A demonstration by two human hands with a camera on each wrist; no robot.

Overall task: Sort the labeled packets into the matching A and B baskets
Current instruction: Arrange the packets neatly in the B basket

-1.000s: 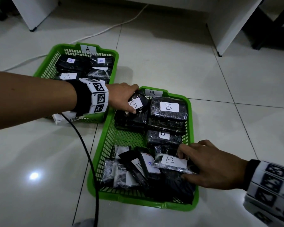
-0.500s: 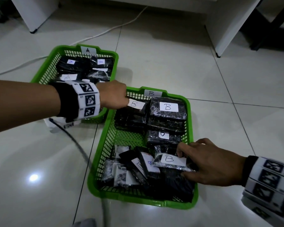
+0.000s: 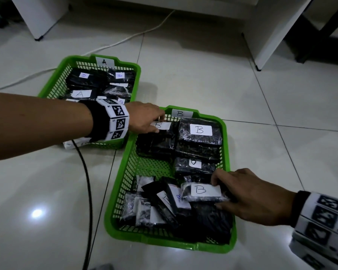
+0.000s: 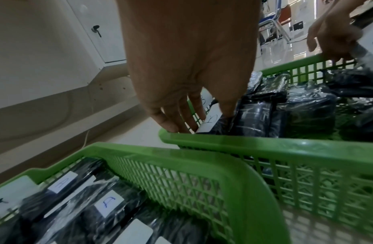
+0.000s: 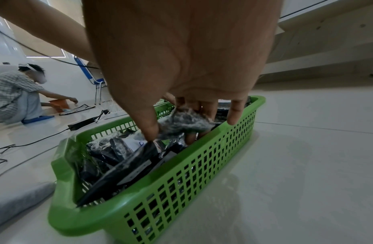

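Note:
Two green baskets stand on the tiled floor: basket A point(image 3: 53, 82) at the far left and basket B point(image 3: 115, 184) nearer me, both filled with black wrapped packets. My left hand point(image 3: 154, 123) reaches into basket B's far left corner, its straight fingers resting on a packet labelled B point(image 3: 164, 126). The left wrist view shows the fingertips point(image 4: 171, 125) beside that packet's label point(image 4: 210, 122). At the near right of basket B, my right hand point(image 3: 217, 191) pinches another B packet point(image 3: 203, 190), forefinger on top and thumb beneath. In the right wrist view that crinkled packet point(image 5: 185, 123) sits between thumb and fingers.
A black cable point(image 3: 86, 191) trails from my left wrist across the floor. A white cable point(image 3: 125, 39) runs behind basket A. White furniture legs point(image 3: 271, 36) stand at the back. Another person point(image 5: 16, 92) kneels far off in the right wrist view.
My left hand laid its B packet flat in the far left corner of basket B and its fingers straightened. My right hand keeps its pinch on the other B packet, barely moved.

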